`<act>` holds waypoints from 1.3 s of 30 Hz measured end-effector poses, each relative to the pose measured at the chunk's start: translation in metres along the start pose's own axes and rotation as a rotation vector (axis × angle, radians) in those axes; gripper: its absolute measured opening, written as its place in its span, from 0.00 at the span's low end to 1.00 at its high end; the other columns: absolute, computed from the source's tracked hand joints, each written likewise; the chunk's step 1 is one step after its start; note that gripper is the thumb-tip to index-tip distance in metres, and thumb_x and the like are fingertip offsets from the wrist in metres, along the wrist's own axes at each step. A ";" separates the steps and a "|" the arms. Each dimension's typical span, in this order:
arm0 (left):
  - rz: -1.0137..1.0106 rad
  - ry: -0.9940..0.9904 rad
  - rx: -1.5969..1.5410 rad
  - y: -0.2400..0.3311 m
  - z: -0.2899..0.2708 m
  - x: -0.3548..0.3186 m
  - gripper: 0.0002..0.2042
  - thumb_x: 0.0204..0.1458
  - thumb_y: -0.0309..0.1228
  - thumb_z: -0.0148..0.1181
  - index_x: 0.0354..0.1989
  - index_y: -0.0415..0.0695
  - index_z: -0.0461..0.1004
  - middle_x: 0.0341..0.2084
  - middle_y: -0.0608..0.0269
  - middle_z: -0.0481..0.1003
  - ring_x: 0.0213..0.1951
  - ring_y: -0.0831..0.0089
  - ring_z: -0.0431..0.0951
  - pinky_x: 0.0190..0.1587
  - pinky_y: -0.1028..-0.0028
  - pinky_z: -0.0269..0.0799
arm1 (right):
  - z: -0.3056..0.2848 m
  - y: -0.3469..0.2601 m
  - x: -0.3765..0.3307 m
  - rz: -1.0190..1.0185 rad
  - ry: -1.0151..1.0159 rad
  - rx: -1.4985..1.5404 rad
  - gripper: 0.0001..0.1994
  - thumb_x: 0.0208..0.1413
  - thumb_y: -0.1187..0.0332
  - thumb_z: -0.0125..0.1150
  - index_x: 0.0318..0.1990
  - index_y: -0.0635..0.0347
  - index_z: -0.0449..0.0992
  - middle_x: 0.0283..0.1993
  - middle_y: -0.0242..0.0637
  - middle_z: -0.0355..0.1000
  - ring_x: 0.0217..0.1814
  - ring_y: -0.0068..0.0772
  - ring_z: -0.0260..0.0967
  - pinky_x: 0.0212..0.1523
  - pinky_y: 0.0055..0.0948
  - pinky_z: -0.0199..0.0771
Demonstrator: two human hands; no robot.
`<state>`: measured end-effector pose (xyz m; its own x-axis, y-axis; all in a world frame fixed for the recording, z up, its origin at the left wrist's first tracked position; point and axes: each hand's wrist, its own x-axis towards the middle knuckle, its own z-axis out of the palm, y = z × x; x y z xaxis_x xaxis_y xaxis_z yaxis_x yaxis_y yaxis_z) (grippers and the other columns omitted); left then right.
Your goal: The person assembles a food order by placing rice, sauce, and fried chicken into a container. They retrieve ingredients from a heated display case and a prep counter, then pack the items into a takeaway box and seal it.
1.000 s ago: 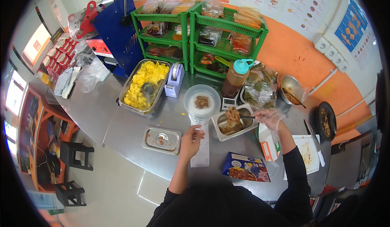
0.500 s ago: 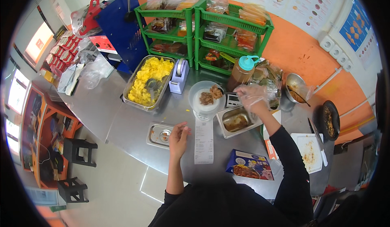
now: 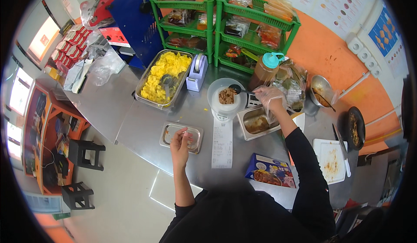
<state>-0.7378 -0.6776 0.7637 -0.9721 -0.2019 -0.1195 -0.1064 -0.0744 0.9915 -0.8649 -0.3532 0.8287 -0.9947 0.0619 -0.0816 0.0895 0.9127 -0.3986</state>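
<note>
In a clear plastic glove, my right hand point(image 3: 270, 98) grips the handle of a black spoon point(image 3: 236, 88). The spoon's bowl is at the upper right edge of a small white container with shredded brown meat point(image 3: 226, 96). That container sits in a round translucent dish point(image 3: 212, 103) on a white kitchen scale point(image 3: 222, 116). Below my right wrist is a steel food pan point(image 3: 249, 135) with brown residue in it. My bare left hand point(image 3: 179, 147) hovers palm up over a steel pan lid point(image 3: 198, 135), fingers loosely curled and thumb apart, holding nothing.
A receipt point(image 3: 222, 149) lies before the scale, a blue food box point(image 3: 271, 171) to its right. Behind stand a tray of yellow scrambled egg point(image 3: 161, 75), a tape dispenser point(image 3: 196, 75), a sauce bottle point(image 3: 263, 73) and green racks point(image 3: 256, 19). A knife point(image 3: 346, 164) rests by a cutting board point(image 3: 319, 149).
The clump of meat on the spoon has dropped into the container, and the spoon looks bare. My right hand stays close by. The whole view has shifted slightly.
</note>
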 end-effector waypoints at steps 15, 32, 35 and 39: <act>0.004 0.014 -0.032 0.003 -0.005 -0.005 0.13 0.60 0.34 0.50 0.49 0.42 0.71 0.33 0.68 0.76 0.34 0.82 0.72 0.37 0.81 0.61 | 0.041 0.053 0.028 -0.009 -0.190 0.986 0.09 0.50 0.75 0.56 0.39 0.65 0.78 0.37 0.34 0.74 0.40 0.25 0.68 0.41 0.23 0.67; -0.042 0.054 -0.003 -0.008 -0.017 -0.006 0.13 0.60 0.34 0.51 0.48 0.39 0.70 0.33 0.66 0.76 0.33 0.80 0.73 0.36 0.80 0.62 | -0.047 0.086 -0.069 0.216 -0.113 1.086 0.11 0.52 0.72 0.61 0.43 0.64 0.77 0.35 0.30 0.73 0.34 0.21 0.66 0.39 0.19 0.68; -0.039 0.040 -0.024 -0.010 -0.015 -0.003 0.13 0.60 0.35 0.51 0.48 0.40 0.70 0.33 0.66 0.76 0.33 0.80 0.73 0.36 0.80 0.62 | -0.042 0.111 -0.075 0.198 -0.080 1.013 0.11 0.51 0.70 0.63 0.42 0.62 0.78 0.36 0.30 0.74 0.34 0.22 0.67 0.39 0.21 0.69; -0.019 0.008 0.022 -0.006 -0.012 -0.001 0.13 0.60 0.35 0.50 0.49 0.42 0.70 0.34 0.68 0.75 0.35 0.82 0.72 0.36 0.81 0.62 | -0.047 0.104 -0.084 0.148 -0.051 0.401 0.08 0.50 0.65 0.63 0.38 0.52 0.81 0.29 0.33 0.74 0.30 0.26 0.68 0.35 0.25 0.69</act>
<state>-0.7335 -0.6889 0.7572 -0.9681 -0.2089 -0.1383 -0.1293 -0.0563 0.9900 -0.7745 -0.2443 0.8374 -0.9670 0.1506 -0.2057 0.2530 0.6656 -0.7021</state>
